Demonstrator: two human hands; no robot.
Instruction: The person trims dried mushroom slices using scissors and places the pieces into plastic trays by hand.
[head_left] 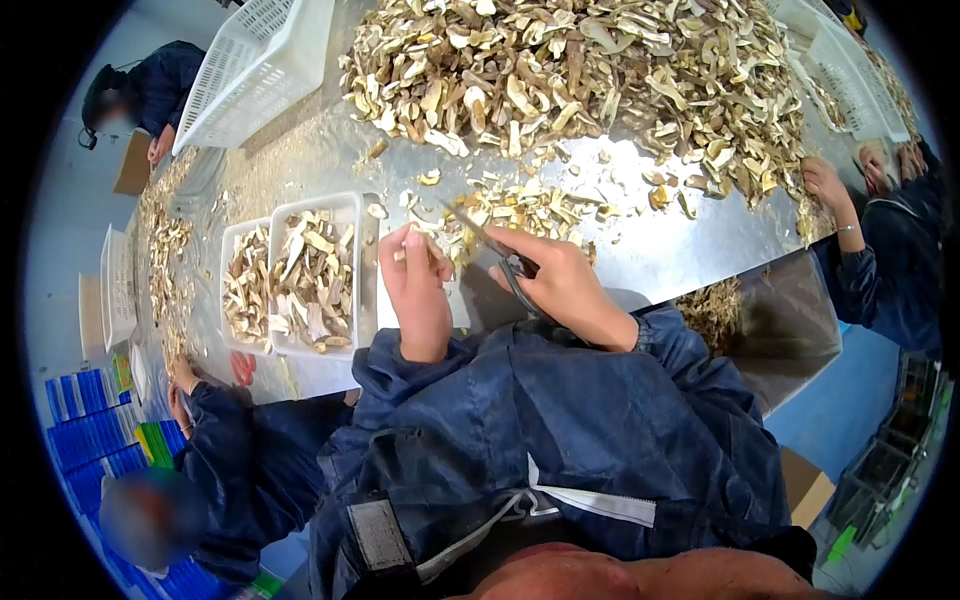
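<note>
Fingers of the left hand (415, 290) are pinching a mushroom slice (436, 258) and mostly covering it, so I can't tell its long axis. Just to its right, the right hand (570, 290) is gripping dark-handled scissors (514, 278), which are slanting from near right to far left, their blades pointing past the slice's far side. Loose slices (520, 210) are lying beyond, on the metal table (650, 255).

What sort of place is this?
Probably a food-processing workroom, perhaps for mushrooms: a big heap of sliced pieces lies on a metal table, with perforated white crates nearby and people in dark blue clothing around.
</note>
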